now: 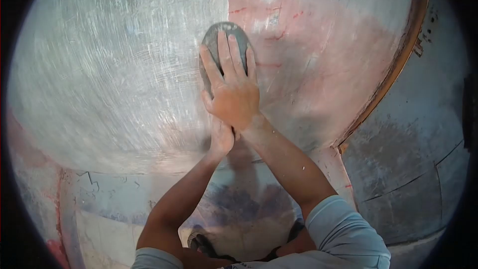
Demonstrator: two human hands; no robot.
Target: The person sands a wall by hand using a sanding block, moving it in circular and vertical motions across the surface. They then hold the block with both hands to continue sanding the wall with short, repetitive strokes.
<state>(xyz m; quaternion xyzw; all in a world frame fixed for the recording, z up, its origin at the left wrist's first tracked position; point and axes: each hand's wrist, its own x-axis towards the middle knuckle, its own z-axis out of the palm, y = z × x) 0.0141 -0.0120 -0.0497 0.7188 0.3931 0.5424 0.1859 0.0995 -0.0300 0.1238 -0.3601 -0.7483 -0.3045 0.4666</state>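
Observation:
My right hand (233, 87) lies over an oval dark grey block (210, 41) that looks like a sanding pad or rubbing stone. Its fingers are spread along the block's top, with the thumb at the left edge. Under it, at the near end, is my left hand (222, 137); only its heel and wrist show, and its fingers are hidden. The block rests against a large curved surface (124, 65), whitish grey and covered in fine scratches. To the right of the block, this surface carries a reddish patch (333, 45) with several red marks.
A brown-edged rim (391, 82) bounds the curved surface on the right. Beyond it is a grey, stained surface (398, 154) with dark seams. Below my arms lies a pale floor area (254, 236), with a dark shoe (201, 241) at its left.

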